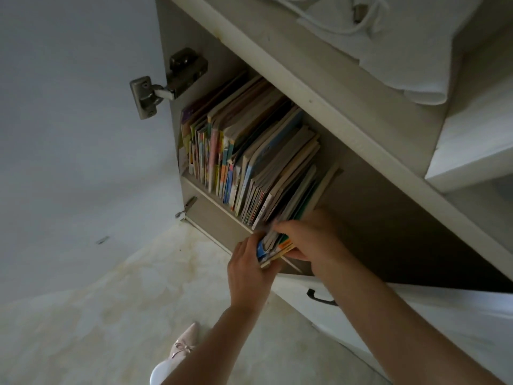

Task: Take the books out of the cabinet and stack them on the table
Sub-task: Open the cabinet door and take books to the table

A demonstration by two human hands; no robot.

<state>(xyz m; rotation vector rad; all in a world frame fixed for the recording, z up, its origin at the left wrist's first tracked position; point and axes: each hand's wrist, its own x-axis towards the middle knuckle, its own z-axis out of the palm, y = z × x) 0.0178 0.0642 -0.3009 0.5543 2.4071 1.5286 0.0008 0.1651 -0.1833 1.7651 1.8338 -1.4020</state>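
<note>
Dim, flat indoor light, cool grey cast, deep shadow inside cabinet (388, 218) right of the books (249, 151), brighter white top at upper right, strong wide-angle tilt and edge stretch, soft detail, hands slightly blurred

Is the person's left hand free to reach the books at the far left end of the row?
Probably not yet: the left hand grips a small bundle of books together with the right hand. The far-left books themselves stand unblocked.

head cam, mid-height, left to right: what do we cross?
Open cabinet door → door hinge → row of upright books → bare dark part of the shelf → white drawer fronts.
</note>
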